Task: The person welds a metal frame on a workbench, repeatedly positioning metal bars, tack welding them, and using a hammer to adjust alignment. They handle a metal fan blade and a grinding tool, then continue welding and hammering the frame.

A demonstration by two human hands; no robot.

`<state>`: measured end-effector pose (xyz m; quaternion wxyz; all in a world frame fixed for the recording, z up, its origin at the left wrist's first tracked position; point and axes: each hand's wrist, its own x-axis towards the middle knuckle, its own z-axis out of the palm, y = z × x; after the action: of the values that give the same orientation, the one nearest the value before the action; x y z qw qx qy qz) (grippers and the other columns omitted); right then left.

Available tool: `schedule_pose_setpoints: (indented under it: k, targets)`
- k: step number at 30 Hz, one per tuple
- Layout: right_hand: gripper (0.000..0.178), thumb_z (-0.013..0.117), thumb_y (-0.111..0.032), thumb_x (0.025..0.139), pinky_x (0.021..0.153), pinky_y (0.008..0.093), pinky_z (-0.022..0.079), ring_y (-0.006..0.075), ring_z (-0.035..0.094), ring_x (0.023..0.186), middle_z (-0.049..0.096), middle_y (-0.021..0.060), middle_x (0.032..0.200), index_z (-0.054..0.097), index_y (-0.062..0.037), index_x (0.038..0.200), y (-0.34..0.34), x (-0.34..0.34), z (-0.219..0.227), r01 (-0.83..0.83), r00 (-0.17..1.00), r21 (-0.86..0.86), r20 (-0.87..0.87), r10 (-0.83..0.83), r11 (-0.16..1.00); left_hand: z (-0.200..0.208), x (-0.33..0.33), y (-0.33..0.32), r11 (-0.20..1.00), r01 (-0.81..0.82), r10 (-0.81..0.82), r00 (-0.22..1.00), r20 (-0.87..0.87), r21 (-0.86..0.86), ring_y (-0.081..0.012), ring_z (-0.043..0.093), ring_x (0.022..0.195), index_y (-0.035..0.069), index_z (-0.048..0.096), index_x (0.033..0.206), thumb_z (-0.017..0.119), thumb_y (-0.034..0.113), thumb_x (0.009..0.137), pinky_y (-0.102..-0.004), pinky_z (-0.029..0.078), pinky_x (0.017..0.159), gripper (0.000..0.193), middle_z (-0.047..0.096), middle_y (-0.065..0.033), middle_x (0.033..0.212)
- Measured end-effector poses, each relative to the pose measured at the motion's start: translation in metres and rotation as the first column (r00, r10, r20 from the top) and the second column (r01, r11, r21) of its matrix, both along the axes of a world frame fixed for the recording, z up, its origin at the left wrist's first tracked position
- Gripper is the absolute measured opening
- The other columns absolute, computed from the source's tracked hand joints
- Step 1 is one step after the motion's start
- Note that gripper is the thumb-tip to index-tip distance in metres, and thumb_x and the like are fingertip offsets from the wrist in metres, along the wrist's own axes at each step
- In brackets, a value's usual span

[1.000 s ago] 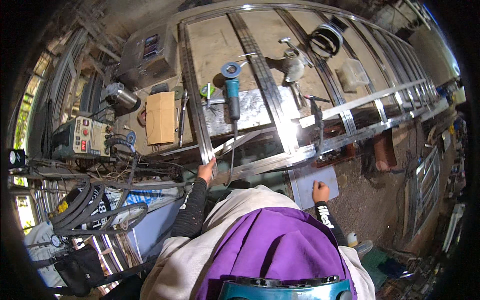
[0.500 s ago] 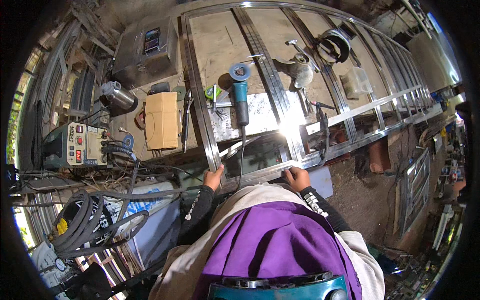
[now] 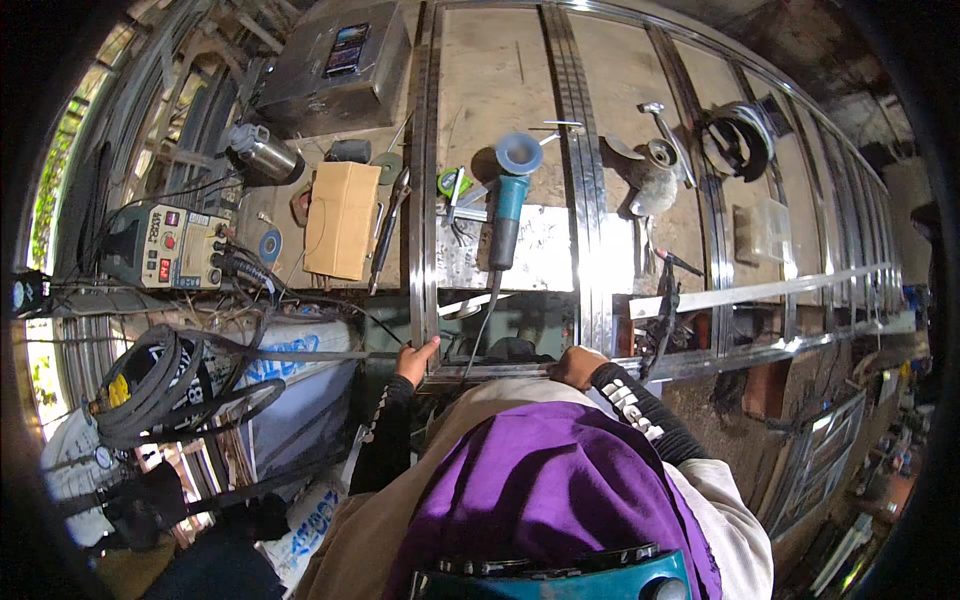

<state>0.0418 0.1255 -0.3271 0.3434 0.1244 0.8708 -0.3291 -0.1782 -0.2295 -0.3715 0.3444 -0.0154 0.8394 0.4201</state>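
Observation:
A large welded metal frame (image 3: 424, 220) of shiny square tubes lies across the workbench. My left hand (image 3: 414, 362) is closed around its near left corner, thumb up along the tube. Farther right, my right hand (image 3: 578, 368) grips the near rail beside the end of a double upright; its fingertips are partly hidden. Between these uprights rests a blue angle grinder (image 3: 508, 215), disc away from me, its cord running toward my body. Left of it lies a green tape measure (image 3: 454, 182) near some small metal pieces.
Left of the frame stand a cardboard box (image 3: 342, 222), a steel flask (image 3: 264, 154) and a welding machine (image 3: 168, 245). Coiled cables (image 3: 150, 390) hang below. Inside the frame lie a hammer (image 3: 665, 135), a clear plastic container (image 3: 762, 232) and a black electrode holder (image 3: 668, 310).
My view has turned, so the bench and tools sit farther right and higher. The frame's uprights now look straighter. My right hand is slightly farther left along the near rail; both hands keep their grip.

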Motion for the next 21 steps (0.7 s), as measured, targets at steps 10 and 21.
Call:
schedule_pose_setpoints:
  k: [10,21]
  targets:
    - [0.030,0.062,-0.023,0.085,0.083,0.0477,0.055,0.0423,0.069,0.096,0.070,0.0295,0.095,0.075,0.0028,0.095,0.002,-0.044,0.020,-0.288,0.938,-0.220,0.131,0.321,0.932,0.028,0.032,-0.014,0.993,-0.117,0.116,0.990,0.086,0.006,-0.0242,0.067,0.074,-0.002,0.072,0.092,0.070,0.062,0.087,-0.0387,0.052,0.072,0.064,0.071,-0.0116,0.082]
    - [0.024,0.056,-0.010,0.085,0.085,0.0484,0.057,0.0410,0.069,0.098,0.070,0.0264,0.104,0.075,0.0038,0.093,0.002,-0.032,-0.033,-0.578,0.815,-0.180,-0.156,0.557,0.796,0.077,0.051,0.012,0.935,-0.221,0.246,0.968,0.056,-0.277,-0.0170,0.064,0.073,0.003,0.070,0.103,0.075,0.067,0.078,-0.0383,0.052,0.067,0.069,0.067,-0.0071,0.079]
